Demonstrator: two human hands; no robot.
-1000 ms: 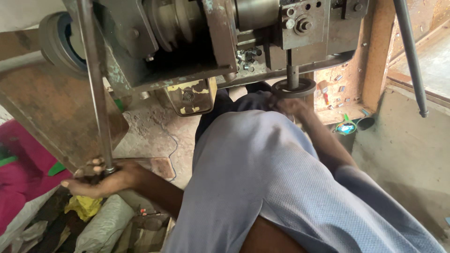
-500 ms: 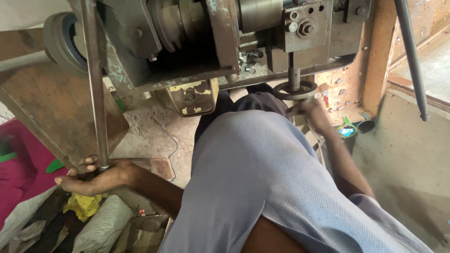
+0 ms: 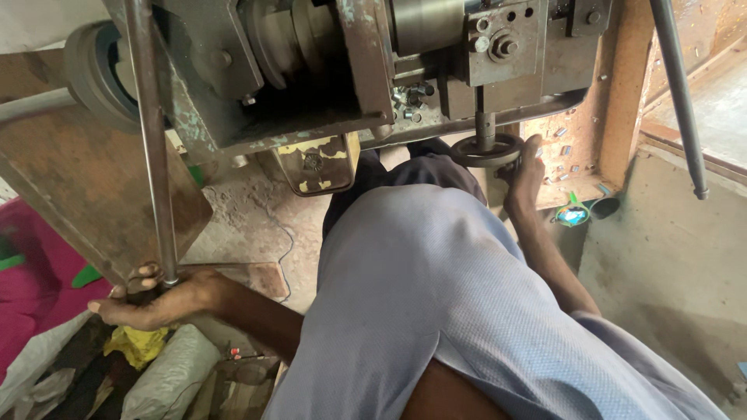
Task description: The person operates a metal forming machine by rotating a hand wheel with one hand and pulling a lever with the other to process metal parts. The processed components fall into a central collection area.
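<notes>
— What fills the view, biggest first?

— The machine (image 3: 350, 70), grey-green metal, runs across the whole top. Below it, the person's own body in a pale blue shirt (image 3: 443, 303) takes up the middle and the lower right. A rusty plate (image 3: 85, 194) slants down on the left, and a wooden post (image 3: 622, 101) stands at the machine's right end.

— Any open room?

— A patch of bare floor (image 3: 257, 225) lies between the plate and the shirt. At lower right there is a plain concrete wall (image 3: 677, 264). The lower left corner is crowded with pink cloth (image 3: 31, 280), a yellow rag (image 3: 136, 342) and a grey sack (image 3: 167, 377).

— And the left hand?

— The left hand (image 3: 156, 299) is low on the left, just under the plate's lower edge. Its grip is closed round the bottom end of a long rod (image 3: 152, 148), which rises nearly upright past the machine's left side to the top edge of the view.

— The right?

— The right hand (image 3: 525, 175) is up under the machine's right part, its fingers curled over the right rim of a small dark handwheel (image 3: 486, 150). The wheel sits on a short shaft hanging from the machine, just left of the post. A second thin rod (image 3: 677, 93) slants along the far right, well apart from both hands.
</notes>
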